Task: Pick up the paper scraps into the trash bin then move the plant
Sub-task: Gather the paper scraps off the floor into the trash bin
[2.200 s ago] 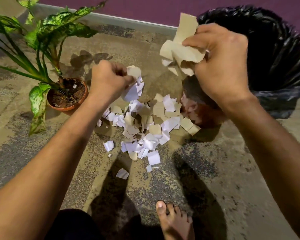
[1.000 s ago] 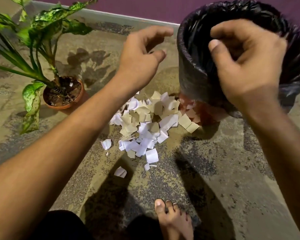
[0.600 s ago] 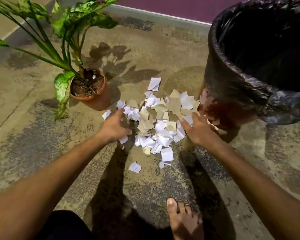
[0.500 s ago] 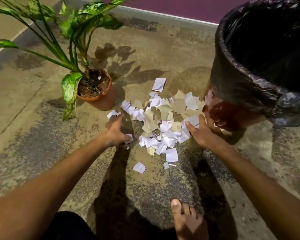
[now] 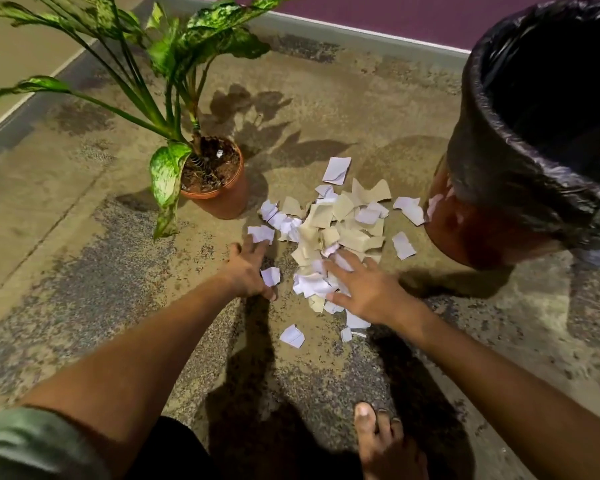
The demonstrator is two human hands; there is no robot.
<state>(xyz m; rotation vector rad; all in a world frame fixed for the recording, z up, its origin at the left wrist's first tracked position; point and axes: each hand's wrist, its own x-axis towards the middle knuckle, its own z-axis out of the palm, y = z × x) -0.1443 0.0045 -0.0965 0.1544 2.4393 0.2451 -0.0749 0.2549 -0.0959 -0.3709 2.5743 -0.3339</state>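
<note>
A heap of white and tan paper scraps (image 5: 340, 226) lies on the concrete floor between the potted plant (image 5: 219, 181) and the trash bin (image 5: 520, 188), which is lined with a black bag. My left hand (image 5: 246, 268) lies flat at the heap's left edge, fingers spread, touching loose white scraps. My right hand (image 5: 364, 289) presses down on the near side of the heap with straight fingers over white pieces. Neither hand holds any scrap off the floor.
A few stray scraps (image 5: 291, 336) lie nearer to me. My bare foot (image 5: 381, 441) stands at the bottom edge. A purple wall with a grey skirting (image 5: 361, 29) runs along the back. The plant's long leaves (image 5: 125, 74) spread to the left.
Both hands let their scraps go over the bin, then came down to the heap. In the last half second they slid inward, pushing scraps together.
</note>
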